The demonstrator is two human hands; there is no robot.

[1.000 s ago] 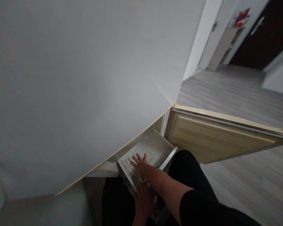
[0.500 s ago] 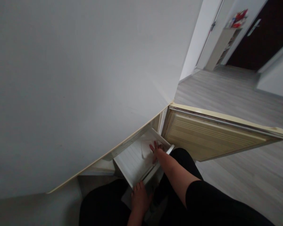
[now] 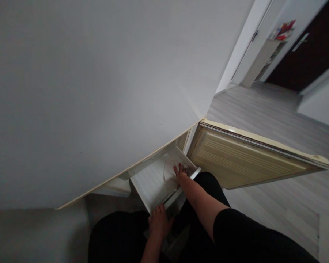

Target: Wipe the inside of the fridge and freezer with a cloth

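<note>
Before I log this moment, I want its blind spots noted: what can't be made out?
All in the head view:
- Whatever lies directly under the right hand: the hand covers it.
- The left hand's palm: the back of the hand hides it.
- Space behind the drawer: the white panel blocks it.
- Red items: too small and blurred.
- Dark door: cut off by the picture's edge.

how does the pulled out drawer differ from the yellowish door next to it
The drawer is whitish; the door is yellowish. The drawer is an open-topped box, while the door is a panel with ridges on its inner face. The left hand and right hand are at the drawer; neither touches the door. Both the drawer and the door stand open.
</note>
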